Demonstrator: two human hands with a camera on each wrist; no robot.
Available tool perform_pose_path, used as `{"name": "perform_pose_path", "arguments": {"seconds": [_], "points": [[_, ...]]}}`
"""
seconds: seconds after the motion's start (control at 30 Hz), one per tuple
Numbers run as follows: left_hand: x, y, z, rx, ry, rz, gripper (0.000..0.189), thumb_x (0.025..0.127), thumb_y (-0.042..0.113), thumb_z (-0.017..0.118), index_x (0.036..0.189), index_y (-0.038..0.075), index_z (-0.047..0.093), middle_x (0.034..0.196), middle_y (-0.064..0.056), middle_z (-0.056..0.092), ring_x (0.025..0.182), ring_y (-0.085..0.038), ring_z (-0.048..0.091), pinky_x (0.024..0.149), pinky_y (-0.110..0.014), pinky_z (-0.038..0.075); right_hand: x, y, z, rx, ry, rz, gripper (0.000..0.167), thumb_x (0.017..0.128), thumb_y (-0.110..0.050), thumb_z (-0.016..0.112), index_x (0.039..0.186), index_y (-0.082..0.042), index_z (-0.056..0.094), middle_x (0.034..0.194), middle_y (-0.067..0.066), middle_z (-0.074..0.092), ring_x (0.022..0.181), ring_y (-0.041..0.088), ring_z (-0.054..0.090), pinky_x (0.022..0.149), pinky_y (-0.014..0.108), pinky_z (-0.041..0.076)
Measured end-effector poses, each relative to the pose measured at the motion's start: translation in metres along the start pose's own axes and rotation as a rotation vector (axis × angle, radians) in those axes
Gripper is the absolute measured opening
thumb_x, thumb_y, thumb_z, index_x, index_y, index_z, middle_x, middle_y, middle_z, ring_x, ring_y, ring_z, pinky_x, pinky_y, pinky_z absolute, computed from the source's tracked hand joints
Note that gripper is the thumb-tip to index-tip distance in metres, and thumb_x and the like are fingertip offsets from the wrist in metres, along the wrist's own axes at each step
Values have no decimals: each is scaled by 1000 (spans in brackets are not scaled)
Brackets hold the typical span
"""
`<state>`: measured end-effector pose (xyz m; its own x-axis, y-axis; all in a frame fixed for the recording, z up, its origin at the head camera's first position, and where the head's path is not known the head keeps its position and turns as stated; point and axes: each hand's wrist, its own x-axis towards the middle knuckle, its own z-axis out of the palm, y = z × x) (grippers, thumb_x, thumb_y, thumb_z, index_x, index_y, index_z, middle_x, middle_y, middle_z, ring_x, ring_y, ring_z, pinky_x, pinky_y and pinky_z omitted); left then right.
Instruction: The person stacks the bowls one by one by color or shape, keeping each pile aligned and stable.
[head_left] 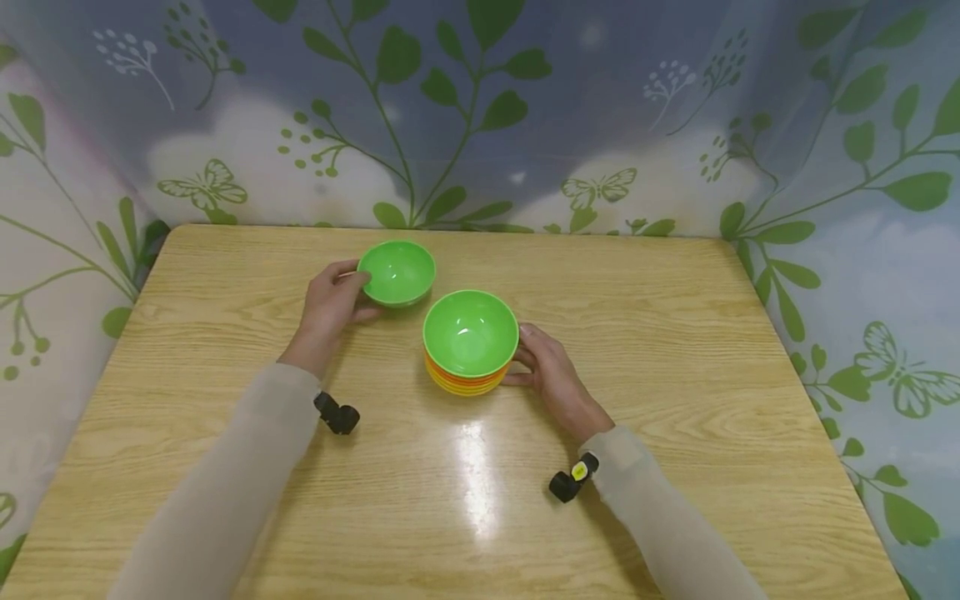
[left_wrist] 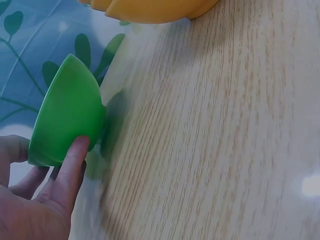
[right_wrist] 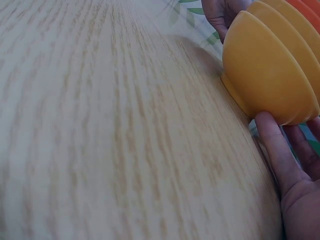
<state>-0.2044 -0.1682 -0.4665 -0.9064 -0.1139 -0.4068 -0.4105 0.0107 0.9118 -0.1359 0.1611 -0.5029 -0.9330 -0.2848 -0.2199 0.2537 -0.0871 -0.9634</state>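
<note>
My left hand (head_left: 330, 304) holds a green bowl (head_left: 397, 275) by its left side, thumb over the rim and fingers against the outside. In the left wrist view this bowl (left_wrist: 67, 112) shows its smooth outer wall and small foot. To its right stands a stack of nested bowls, a green one (head_left: 471, 333) on top and orange and yellow ones (head_left: 467, 387) below. My right hand (head_left: 553, 371) holds the right side of the stack. In the right wrist view one digit presses low on the bottom yellow bowl (right_wrist: 267, 65), with other fingers partly hidden behind it.
The wooden table (head_left: 675, 333) has a bright glare patch in front of the stack. Its far edge meets a leaf-patterned backdrop (head_left: 480, 125), which continues along both sides. Small black cameras (head_left: 337, 414) sit at the wrists.
</note>
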Motion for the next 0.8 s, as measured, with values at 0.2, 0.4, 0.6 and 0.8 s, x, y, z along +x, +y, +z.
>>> {"name": "perform_pose_path", "arguments": {"seconds": [0.2, 0.4, 0.6, 0.8], "points": [[-3, 3, -1, 32, -19, -3, 56, 115, 25, 54, 167, 11, 40, 158, -18, 53, 123, -24, 67, 101, -33, 67, 1, 1, -1, -1, 7, 5, 59, 116, -43, 42, 154, 2, 54, 140, 7, 66, 117, 12, 73, 94, 43, 70], [-6, 9, -2, 24, -46, 6, 58, 114, 23, 54, 167, 10, 38, 161, -19, 52, 111, -18, 70, 102, -34, 66, 1, 2, 0, 4, 13, 4, 58, 116, -41, 43, 153, 1, 54, 140, 7, 65, 116, 11, 73, 93, 41, 71], [-10, 18, -6, 19, -71, 43, 57, 114, 23, 54, 167, 8, 40, 158, -19, 51, 120, -20, 67, 101, -32, 66, 1, 2, -1, 4, -3, -6, 58, 116, -41, 42, 155, 1, 52, 141, 8, 65, 117, 11, 72, 93, 41, 70], [-16, 28, -9, 39, -105, 71, 58, 113, 23, 55, 167, 7, 39, 155, -17, 52, 126, -25, 65, 103, -34, 66, -1, 1, -1, 0, -11, -7, 59, 117, -42, 42, 156, 0, 52, 141, 8, 65, 118, 12, 72, 94, 42, 70]]}}
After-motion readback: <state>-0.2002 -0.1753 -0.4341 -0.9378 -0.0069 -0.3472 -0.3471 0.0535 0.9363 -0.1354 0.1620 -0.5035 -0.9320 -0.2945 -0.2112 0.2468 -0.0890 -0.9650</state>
